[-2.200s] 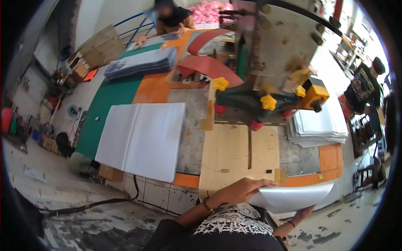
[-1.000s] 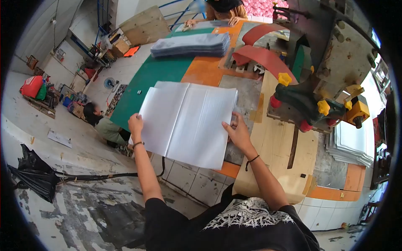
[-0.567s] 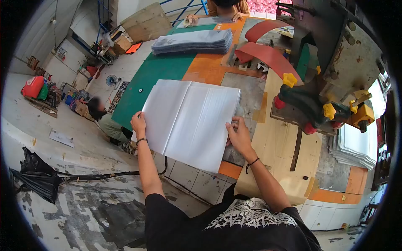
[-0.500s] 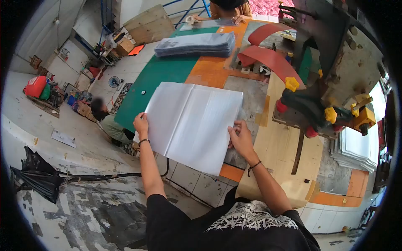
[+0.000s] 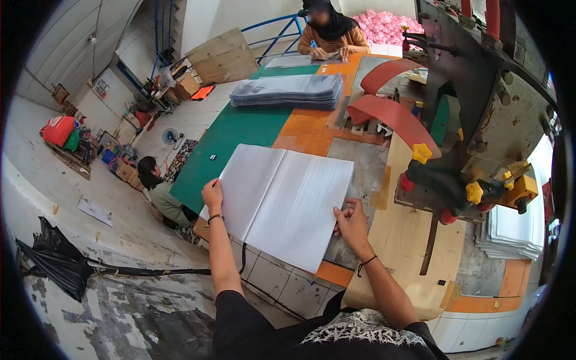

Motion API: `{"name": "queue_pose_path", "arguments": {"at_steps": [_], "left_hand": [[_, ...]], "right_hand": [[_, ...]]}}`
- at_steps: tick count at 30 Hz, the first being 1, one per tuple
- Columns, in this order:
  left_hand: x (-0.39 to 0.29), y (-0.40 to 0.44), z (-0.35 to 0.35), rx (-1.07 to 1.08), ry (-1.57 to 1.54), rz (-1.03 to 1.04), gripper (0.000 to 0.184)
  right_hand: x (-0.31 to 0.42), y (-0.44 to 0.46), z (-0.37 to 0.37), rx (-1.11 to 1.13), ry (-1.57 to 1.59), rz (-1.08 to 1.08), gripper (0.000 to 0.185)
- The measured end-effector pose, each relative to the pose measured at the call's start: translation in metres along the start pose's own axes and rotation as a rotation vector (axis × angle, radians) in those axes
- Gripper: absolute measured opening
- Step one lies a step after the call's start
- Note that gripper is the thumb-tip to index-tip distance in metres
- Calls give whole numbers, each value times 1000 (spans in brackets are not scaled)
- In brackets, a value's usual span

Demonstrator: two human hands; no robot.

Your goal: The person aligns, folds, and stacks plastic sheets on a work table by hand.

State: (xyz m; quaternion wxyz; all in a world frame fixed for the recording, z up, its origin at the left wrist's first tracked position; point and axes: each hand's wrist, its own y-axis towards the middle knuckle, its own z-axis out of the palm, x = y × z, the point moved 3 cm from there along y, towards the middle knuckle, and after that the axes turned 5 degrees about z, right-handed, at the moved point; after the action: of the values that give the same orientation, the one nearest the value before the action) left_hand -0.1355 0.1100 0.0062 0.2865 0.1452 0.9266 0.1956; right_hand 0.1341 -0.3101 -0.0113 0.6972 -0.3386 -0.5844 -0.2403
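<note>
A stack of whitish, translucent plastic sheets (image 5: pixel 300 201) with a raised crease down it lies over the near side of the table, its front corner jutting past the edge. My left hand (image 5: pixel 212 195) is closed on the stack's left edge, with the fingertips partly hidden. At the right edge, my right hand (image 5: pixel 351 223) has its thumb and curled fingers closed at the sheets' margin. Farther back rests a thick pile of similar greyish plastic sheets (image 5: pixel 287 93).
A press-like machine (image 5: pixel 480 138) with yellow knobs and red strips (image 5: pixel 390 117) stands at right, above a wooden board (image 5: pixel 414 240). White sheets (image 5: pixel 513 225) are piled beyond it. One co-worker (image 5: pixel 333 36) is across the green-and-orange table (image 5: pixel 222 135); another person (image 5: pixel 165 195) sits low at left.
The view has tilted up, so everything sits lower in the picture and the co-worker across the table shows more fully. Both my hands stay at the stack's edges.
</note>
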Motion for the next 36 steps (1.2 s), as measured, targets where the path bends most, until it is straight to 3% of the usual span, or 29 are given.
{"name": "queue_pose_path", "arguments": {"at_steps": [8,14,15,21,26,32,36], "left_hand": [[-2,-1,6,-8,57,-24,27],[4,4,10,6,119,58,26],[5,5,11,-2,128,83,26],[1,6,11,-5,106,33,28],[12,11,18,-5,79,124,31],[8,11,14,65,208,40,36],[7,11,15,60,198,10,36]], "right_hand": [[9,-1,0,-38,-79,51,39],[-29,18,1,-106,-233,-197,38],[-12,9,1,-68,-170,-111,38],[-7,5,0,-31,-196,-126,37],[4,-14,-12,208,-283,30,30],[8,-16,-15,505,-352,171,36],[8,-16,-15,549,-385,195,40]]}}
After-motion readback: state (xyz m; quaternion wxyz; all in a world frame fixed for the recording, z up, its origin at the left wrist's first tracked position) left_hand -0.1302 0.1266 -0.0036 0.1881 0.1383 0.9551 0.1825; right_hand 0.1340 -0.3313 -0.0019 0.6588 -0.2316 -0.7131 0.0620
